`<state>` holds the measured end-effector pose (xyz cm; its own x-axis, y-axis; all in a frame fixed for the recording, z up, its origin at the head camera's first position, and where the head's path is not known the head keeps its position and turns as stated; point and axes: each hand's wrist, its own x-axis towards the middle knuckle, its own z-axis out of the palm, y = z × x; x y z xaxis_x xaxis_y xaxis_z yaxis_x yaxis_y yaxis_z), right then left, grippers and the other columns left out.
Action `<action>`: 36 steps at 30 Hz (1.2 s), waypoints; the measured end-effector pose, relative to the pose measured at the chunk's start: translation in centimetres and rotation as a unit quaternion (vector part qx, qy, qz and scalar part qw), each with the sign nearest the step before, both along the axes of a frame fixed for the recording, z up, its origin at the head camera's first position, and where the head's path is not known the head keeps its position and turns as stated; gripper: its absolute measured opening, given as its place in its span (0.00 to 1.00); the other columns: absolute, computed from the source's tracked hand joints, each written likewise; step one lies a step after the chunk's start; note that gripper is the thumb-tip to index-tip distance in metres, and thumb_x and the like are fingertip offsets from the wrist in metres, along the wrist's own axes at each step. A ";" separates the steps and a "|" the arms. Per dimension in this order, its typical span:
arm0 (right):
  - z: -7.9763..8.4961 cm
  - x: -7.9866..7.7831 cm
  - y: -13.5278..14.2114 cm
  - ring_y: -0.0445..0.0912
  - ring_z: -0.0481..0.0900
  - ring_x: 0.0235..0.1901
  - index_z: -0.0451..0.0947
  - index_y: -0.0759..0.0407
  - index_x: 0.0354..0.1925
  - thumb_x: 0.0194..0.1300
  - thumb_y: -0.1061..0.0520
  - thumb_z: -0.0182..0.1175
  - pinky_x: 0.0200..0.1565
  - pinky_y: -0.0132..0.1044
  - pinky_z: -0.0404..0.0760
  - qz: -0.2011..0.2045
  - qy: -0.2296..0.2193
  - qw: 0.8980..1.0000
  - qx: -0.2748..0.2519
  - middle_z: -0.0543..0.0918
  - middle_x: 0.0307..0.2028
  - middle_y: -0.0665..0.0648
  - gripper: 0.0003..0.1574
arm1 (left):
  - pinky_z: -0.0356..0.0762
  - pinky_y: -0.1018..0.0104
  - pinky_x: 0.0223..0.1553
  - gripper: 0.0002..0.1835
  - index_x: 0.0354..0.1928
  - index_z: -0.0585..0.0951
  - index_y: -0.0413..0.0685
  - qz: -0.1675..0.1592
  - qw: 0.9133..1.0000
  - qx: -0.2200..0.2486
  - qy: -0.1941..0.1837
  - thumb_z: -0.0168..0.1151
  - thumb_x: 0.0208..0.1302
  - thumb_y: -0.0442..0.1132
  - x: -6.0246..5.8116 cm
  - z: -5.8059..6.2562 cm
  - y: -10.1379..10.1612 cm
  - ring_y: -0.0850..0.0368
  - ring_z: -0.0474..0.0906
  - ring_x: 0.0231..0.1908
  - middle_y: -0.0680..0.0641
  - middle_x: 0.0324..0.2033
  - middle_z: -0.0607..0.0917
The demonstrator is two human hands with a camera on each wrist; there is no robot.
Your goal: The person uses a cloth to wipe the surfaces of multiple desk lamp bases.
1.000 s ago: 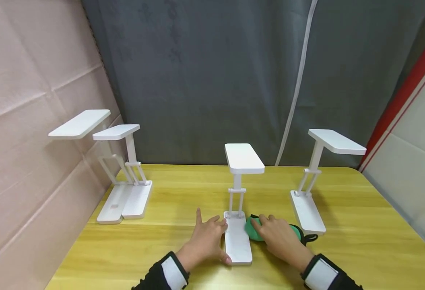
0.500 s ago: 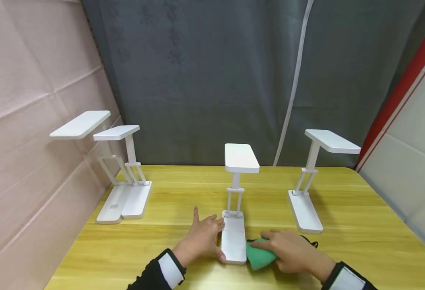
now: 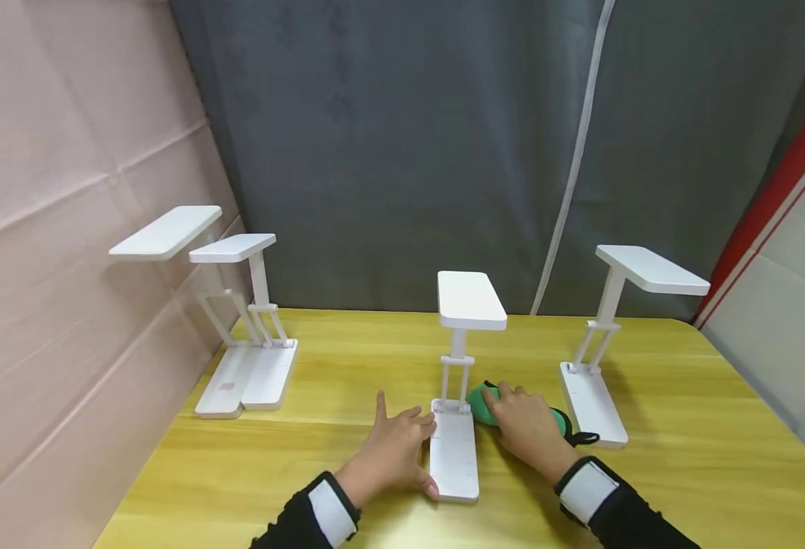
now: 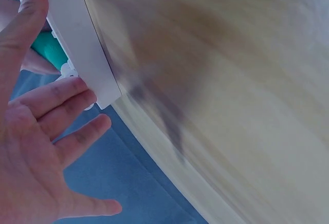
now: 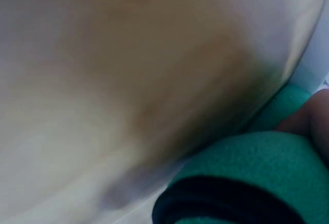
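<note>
A white folding desk lamp (image 3: 454, 457) stands at the middle of the table, its flat head raised on a hinged arm. My left hand (image 3: 392, 454) lies along the left side of its base, fingertips and thumb touching the edge. In the left wrist view the fingers (image 4: 72, 95) are spread and mostly straight beside the base (image 4: 85, 44). On the base's right side, near the arm hinge, my right hand (image 3: 527, 427) grips a green cloth (image 3: 479, 409) with black trim and a black loop. Up close in the right wrist view, the cloth (image 5: 257, 154) is bunched, with most of the hand hidden.
Two more white lamps (image 3: 272, 374) stand side by side at the left, near the pink wall covering (image 3: 101, 335). Another lamp (image 3: 594, 408) stands at the right, close behind the cloth's loop. A grey curtain (image 3: 389, 152) hangs behind the wooden table (image 3: 361, 343).
The right hand slid the cloth toward the front along the base's right side, then back up to the hinge. The left hand stayed at the base; the head view shifted slightly.
</note>
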<state>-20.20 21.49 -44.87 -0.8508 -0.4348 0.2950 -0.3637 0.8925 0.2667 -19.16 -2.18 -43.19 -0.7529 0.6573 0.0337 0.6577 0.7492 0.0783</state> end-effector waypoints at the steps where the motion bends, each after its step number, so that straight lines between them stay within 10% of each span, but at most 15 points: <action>1: 0.1 0.4 0.1 0.53 0.78 0.25 0.79 0.60 0.49 0.44 0.58 0.70 0.17 0.44 0.76 0.006 -0.004 1.000 0.000 0.78 0.32 0.61 0.29 | 0.43 0.25 0.59 0.52 0.58 0.79 0.49 -0.001 1.000 -0.001 0.003 0.71 0.27 0.72 0.0 0.1 0.1 0.52 0.69 0.62 0.53 0.59 0.77; 20: 1.0 7.9 1.1 0.44 0.76 0.25 0.80 0.53 0.53 0.40 0.66 0.64 0.18 0.33 0.71 0.143 -0.095 0.985 -0.033 0.78 0.36 0.53 0.35 | 0.43 0.26 0.60 0.52 0.57 0.79 0.49 0.003 1.000 -0.005 0.008 0.70 0.26 0.71 0.2 0.1 0.2 0.52 0.69 0.62 0.52 0.59 0.77; 30: 3.6 10.0 0.2 0.28 0.65 0.23 0.79 0.45 0.51 0.58 0.37 0.64 0.23 0.24 0.68 0.221 -0.286 0.924 -0.124 0.74 0.31 0.35 0.26 | 0.45 0.26 0.59 0.49 0.56 0.81 0.53 -0.006 0.999 -0.042 0.007 0.69 0.28 0.74 -0.2 0.8 0.3 0.54 0.71 0.60 0.54 0.58 0.78; 36: 2.7 10.1 -4.9 0.33 0.67 0.18 0.77 0.45 0.52 0.63 0.24 0.44 0.14 0.24 0.59 0.246 -0.180 0.952 -0.007 0.78 0.30 0.44 0.37 | 0.48 0.27 0.59 0.46 0.57 0.80 0.57 -0.002 0.998 -0.068 0.009 0.67 0.33 0.73 -0.3 1.2 0.6 0.56 0.71 0.60 0.56 0.58 0.77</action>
